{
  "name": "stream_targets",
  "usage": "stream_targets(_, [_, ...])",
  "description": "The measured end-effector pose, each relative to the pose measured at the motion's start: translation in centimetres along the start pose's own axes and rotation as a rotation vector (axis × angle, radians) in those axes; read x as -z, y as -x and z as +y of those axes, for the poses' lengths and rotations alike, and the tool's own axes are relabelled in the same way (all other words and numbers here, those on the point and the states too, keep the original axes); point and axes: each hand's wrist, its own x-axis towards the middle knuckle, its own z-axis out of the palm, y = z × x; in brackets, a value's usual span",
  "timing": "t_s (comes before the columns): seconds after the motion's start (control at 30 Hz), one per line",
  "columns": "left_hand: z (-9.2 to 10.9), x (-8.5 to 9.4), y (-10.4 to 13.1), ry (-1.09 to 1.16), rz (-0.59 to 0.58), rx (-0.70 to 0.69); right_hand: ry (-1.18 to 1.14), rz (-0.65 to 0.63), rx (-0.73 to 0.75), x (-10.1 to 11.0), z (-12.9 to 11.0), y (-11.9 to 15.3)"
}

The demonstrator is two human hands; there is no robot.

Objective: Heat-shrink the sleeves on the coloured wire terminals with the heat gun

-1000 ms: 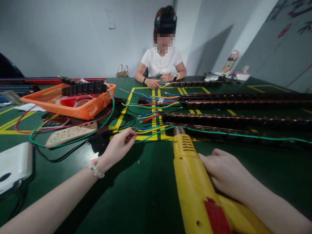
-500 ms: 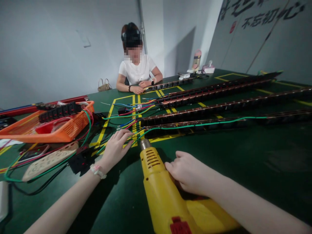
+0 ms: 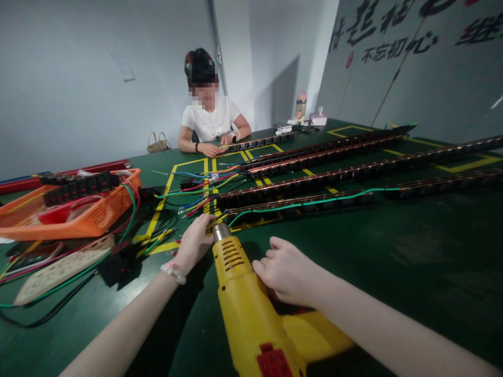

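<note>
Left grip [image 3: 195,242] pinches a wire end [image 3: 215,220] right at the metal nozzle [image 3: 220,231] of the yellow heat gun [image 3: 251,309], feeding it to the hot tip. Right grip [image 3: 285,272] lies loose on the gun body at 3 o'clock, steadying it flat on the green counter [image 3: 393,272]. At 12 o'clock, 1 seated person [image 3: 208,120] handles long black strips [image 3: 334,178].

Your yellow heat gun [image 3: 251,303] with its red switch, on a dark green table [image 3: 393,272] marked in yellow; orange basket [image 3: 94,220] at left.
</note>
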Motion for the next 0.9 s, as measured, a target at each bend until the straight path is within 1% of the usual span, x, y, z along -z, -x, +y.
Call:
stream_targets(0.1, [1.7,0.3,0.7,0.046,0.006,-0.056,-0.004,0.023,-0.027,0.0,-0.2,0.3])
stream_targets(0.13, [2.1,0.4,0.9,0.047,0.024,-0.079,-0.002,0.027,-0.037,0.0,-0.2,0.4])
stream_targets(0.23, [2.5,1.0,1.1,-0.014,0.007,-0.079,0.007,0.018,-0.062,0.1,-0.3,0.4])
stream_targets(0.3, [1.9,1.3,1.0,-0.095,0.005,-0.055,0.017,0.007,-0.079,0.1,-0.3,0.4])
stream_targets(0.33, [1.4,1.5,1.0,-0.151,0.023,-0.051,0.023,0.006,-0.089,0.1,-0.3,0.4])
stream_targets(0.47, [-0.8,2.1,1.6,-0.387,-0.001,-0.134,0.05,0.035,-0.143,0.1,-0.5,0.4])
stream_targets(0.57, [-1.8,2.9,2.5,-0.469,0.045,-0.196,0.076,0.078,-0.199,0.1,-0.7,0.6])
stream_targets(0.63, [-2.1,3.4,3.0,-0.495,0.076,-0.201,0.091,0.098,-0.228,0.0,-0.8,0.7])
stream_targets(0.73, [-2.4,4.1,3.6,-0.509,0.108,-0.183,0.106,0.102,-0.234,-0.1,-0.7,0.7])
stream_targets(0.8, [-2.8,4.5,4.0,-0.505,0.121,-0.144,0.112,0.094,-0.234,-0.2,-0.5,0.5])
stream_targets(0.9, [-3.7,4.8,4.8,-0.404,0.079,-0.007,0.111,0.069,-0.257,-0.1,-0.3,0.2])
